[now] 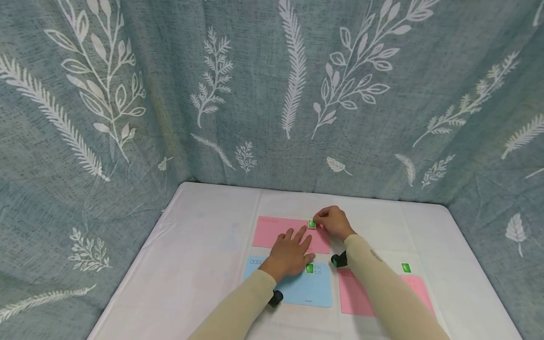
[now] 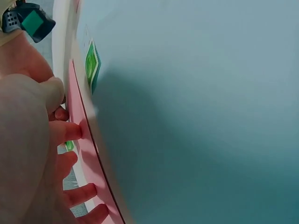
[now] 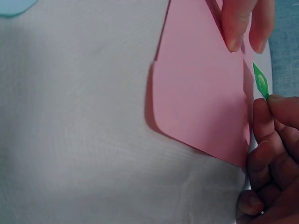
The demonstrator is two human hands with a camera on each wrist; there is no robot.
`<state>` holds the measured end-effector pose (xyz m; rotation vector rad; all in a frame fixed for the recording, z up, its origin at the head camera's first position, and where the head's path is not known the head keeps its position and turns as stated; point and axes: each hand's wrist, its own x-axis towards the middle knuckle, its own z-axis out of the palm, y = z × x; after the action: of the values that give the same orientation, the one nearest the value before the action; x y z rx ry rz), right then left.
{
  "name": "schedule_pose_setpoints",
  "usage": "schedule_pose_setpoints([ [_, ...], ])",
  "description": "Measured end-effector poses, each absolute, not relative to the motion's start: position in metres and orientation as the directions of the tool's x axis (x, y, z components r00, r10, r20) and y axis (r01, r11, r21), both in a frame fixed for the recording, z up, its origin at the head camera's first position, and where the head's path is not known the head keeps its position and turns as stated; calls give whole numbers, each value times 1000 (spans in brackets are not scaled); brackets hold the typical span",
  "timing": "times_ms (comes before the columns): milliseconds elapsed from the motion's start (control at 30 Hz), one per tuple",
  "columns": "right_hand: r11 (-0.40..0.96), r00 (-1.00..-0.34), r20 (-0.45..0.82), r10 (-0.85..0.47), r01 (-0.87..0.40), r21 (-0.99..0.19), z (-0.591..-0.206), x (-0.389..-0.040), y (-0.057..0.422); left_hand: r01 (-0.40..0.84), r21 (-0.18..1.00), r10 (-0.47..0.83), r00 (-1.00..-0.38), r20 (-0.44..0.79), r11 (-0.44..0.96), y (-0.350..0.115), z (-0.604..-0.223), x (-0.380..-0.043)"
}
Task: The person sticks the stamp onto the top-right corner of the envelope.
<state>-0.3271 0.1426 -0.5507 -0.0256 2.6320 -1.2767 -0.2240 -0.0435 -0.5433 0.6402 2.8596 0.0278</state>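
My right hand (image 1: 334, 223) pinches a small green stamp (image 1: 312, 224) between thumb and forefinger, over the right end of the far pink envelope (image 1: 276, 231). In the right wrist view the stamp (image 3: 260, 80) is tilted, its lower corner between the fingertips. With fingers spread, my left hand (image 1: 290, 254) rests its fingertips on the near edge of that same envelope. Its wrist and palm lie over the blue envelope (image 1: 308, 293), hiding part of it. Beside the left thumb, another green stamp (image 1: 310, 268) lies on the blue envelope, next to a small printed box.
At the front right lies a second pink envelope (image 1: 354, 295), partly covered by the right sleeve (image 1: 388, 285). A third green stamp (image 1: 406, 267) is at its upper edge. White cloth (image 1: 204, 264) covers the table, and a leaf-patterned curtain (image 1: 255, 94) hangs behind.
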Motion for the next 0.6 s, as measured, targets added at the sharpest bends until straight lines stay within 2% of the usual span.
schedule_pose_setpoints([
  [600,664,-985,-142,-101,40,-747,-551,-323,138,420,67,424,-880,-213,905,-39,-532,-227],
])
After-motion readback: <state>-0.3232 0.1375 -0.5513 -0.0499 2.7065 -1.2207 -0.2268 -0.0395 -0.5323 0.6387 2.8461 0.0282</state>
